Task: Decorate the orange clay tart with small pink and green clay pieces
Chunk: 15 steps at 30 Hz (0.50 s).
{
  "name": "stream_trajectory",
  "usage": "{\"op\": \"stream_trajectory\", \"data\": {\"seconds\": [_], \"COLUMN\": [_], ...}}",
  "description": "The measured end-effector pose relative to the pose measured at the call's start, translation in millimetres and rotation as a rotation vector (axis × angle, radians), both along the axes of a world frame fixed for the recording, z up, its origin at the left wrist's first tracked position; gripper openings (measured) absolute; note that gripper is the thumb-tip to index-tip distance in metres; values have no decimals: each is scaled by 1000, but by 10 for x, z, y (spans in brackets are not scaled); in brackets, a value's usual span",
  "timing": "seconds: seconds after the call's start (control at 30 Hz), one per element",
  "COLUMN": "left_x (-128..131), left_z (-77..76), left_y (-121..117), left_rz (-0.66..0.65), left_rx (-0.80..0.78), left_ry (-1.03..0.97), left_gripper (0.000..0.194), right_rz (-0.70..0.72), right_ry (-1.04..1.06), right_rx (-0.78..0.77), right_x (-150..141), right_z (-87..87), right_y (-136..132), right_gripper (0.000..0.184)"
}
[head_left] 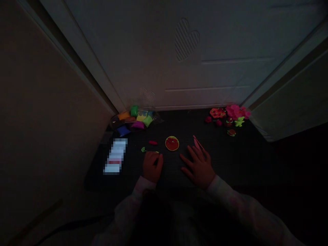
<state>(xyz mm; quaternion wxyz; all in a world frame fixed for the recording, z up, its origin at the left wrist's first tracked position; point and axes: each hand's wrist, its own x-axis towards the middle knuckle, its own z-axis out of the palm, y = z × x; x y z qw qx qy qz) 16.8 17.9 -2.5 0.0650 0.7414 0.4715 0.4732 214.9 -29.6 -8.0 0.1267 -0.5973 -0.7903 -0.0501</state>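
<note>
My left hand (152, 167) rests on the dark table with its fingers curled in. A small yellow bit (157, 152) shows by its fingertips; what the fingers hold, if anything, is hidden. Just beyond lie a small green clay piece (143, 149) and a red clay roll (153, 142). My right hand (200, 167) is spread palm down, fingers apart, beside a slim pink tool (196, 142) whose lower end reaches the fingers. Ahead, between both hands, sits a flat round clay piece (172, 143), red with a yellow rim and small green spots.
A clear bag of coloured clay packs (138, 125) lies at the back left, with a lit phone (115, 156) in front of it. Several small clay figures (229, 121) and pink flowers (237, 112) stand at the back right. A white door (153, 51) rises behind the table (217, 147). Light is dim.
</note>
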Motion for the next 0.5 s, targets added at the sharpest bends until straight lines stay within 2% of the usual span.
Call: {"op": "stream_trajectory", "data": {"seconds": [0.3,0.5], "left_x": [1,2], "left_z": [53,23], "left_y": [-8,-4], "left_rz": [-6,-10], "left_rx": [4,-22], "left_ry": [-14,-23], "left_gripper": [19,20], "right_rz": [17,-56], "right_ry": [17,91], "right_rx": [69,150], "right_x": [13,56], "right_z": [29,-21], "right_y": [-6,-26], "right_gripper": [42,31]}}
